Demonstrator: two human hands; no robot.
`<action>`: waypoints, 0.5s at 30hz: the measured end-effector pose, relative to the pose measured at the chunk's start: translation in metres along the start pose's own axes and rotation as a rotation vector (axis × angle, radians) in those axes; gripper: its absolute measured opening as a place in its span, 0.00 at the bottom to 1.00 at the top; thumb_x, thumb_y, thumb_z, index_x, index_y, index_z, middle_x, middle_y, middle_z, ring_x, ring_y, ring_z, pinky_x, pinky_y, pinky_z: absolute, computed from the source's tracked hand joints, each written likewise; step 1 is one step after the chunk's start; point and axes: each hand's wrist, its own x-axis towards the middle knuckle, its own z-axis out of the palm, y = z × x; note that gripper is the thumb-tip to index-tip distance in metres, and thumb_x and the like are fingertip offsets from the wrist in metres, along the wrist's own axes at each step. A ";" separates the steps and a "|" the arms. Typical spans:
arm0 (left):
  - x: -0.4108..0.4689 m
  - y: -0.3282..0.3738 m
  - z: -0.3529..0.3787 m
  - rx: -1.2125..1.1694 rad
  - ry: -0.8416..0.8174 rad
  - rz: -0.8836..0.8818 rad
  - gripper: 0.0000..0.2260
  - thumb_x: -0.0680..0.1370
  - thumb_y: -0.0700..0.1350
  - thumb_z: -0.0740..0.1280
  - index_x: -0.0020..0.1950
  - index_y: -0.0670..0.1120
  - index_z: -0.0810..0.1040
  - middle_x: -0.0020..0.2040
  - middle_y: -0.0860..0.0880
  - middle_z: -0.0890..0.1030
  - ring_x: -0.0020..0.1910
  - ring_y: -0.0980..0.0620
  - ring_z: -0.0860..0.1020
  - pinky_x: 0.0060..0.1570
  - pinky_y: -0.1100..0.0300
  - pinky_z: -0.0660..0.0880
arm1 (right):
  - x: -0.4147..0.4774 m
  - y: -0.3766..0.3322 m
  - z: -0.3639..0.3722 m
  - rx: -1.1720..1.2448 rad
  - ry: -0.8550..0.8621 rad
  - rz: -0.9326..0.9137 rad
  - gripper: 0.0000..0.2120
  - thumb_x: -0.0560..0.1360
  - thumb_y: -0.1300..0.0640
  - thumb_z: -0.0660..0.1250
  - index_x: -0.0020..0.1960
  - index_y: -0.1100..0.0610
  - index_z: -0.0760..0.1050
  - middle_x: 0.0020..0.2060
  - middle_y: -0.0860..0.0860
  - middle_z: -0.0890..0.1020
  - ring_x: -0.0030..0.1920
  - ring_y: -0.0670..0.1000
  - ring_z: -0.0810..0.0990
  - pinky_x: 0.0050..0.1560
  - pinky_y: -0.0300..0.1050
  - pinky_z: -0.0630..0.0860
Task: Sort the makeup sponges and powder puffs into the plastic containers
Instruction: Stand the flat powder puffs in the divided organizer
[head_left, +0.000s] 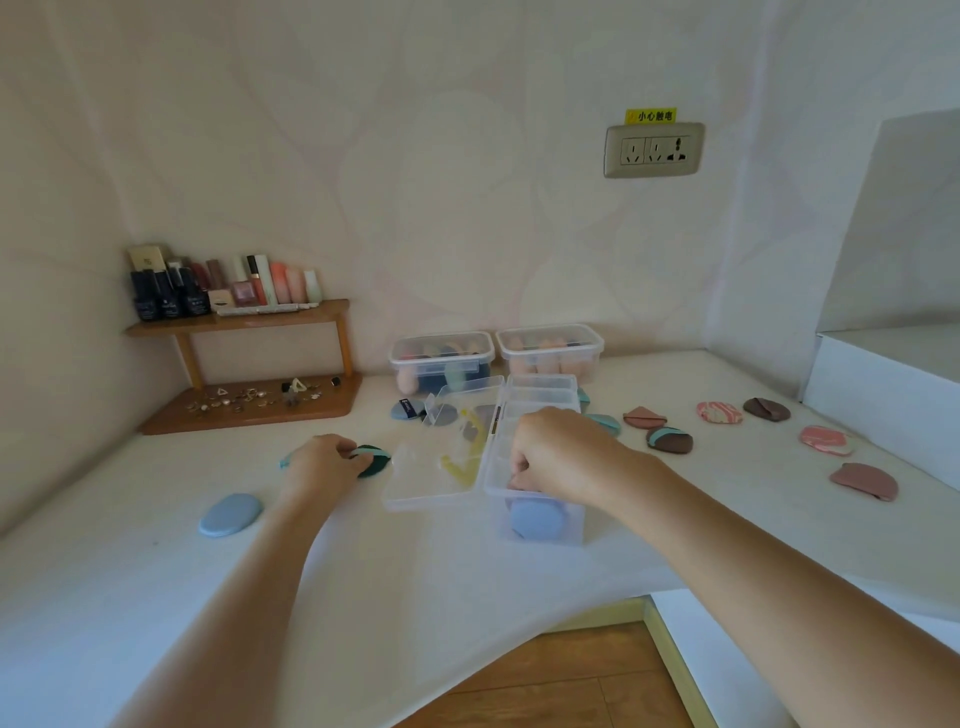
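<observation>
A clear divided plastic container (540, 415) stands open on the white counter, its lid (441, 467) folded out to the left. My right hand (550, 457) reaches into the container's nearest compartment, fingers curled on a blue powder puff (535, 517) standing there. My left hand (324, 462) grips a dark green puff with a teal strap (374, 462) lying left of the lid. A light blue oval puff (231, 514) lies further left. Brown, pink and marbled puffs (670, 439) are scattered to the right.
Two lidded clear boxes (441, 358) (550, 345) holding sponges stand at the back by the wall. A wooden shelf (244, 319) with cosmetics bottles and small trinkets fills the left corner. A white raised ledge (883, 384) bounds the right. The counter's front edge cuts inward below.
</observation>
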 end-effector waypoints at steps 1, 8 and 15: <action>0.001 -0.001 -0.001 -0.002 -0.009 0.001 0.16 0.75 0.46 0.69 0.60 0.41 0.77 0.52 0.43 0.80 0.44 0.49 0.74 0.35 0.60 0.66 | -0.001 0.003 0.001 0.034 0.018 0.022 0.11 0.71 0.60 0.70 0.31 0.58 0.74 0.29 0.53 0.73 0.31 0.53 0.70 0.30 0.39 0.63; -0.010 0.008 -0.017 -0.220 -0.012 0.011 0.09 0.74 0.41 0.70 0.53 0.40 0.76 0.44 0.44 0.80 0.35 0.50 0.77 0.40 0.55 0.77 | -0.007 0.008 -0.003 0.093 -0.111 0.015 0.22 0.79 0.48 0.60 0.29 0.56 0.64 0.28 0.50 0.66 0.30 0.51 0.64 0.32 0.45 0.60; -0.077 0.070 -0.012 -0.411 -0.027 0.416 0.05 0.75 0.41 0.69 0.49 0.45 0.76 0.42 0.51 0.81 0.39 0.53 0.80 0.40 0.61 0.78 | -0.019 0.005 -0.008 -0.006 -0.253 0.024 0.21 0.70 0.51 0.73 0.59 0.57 0.74 0.55 0.51 0.77 0.53 0.53 0.77 0.47 0.45 0.73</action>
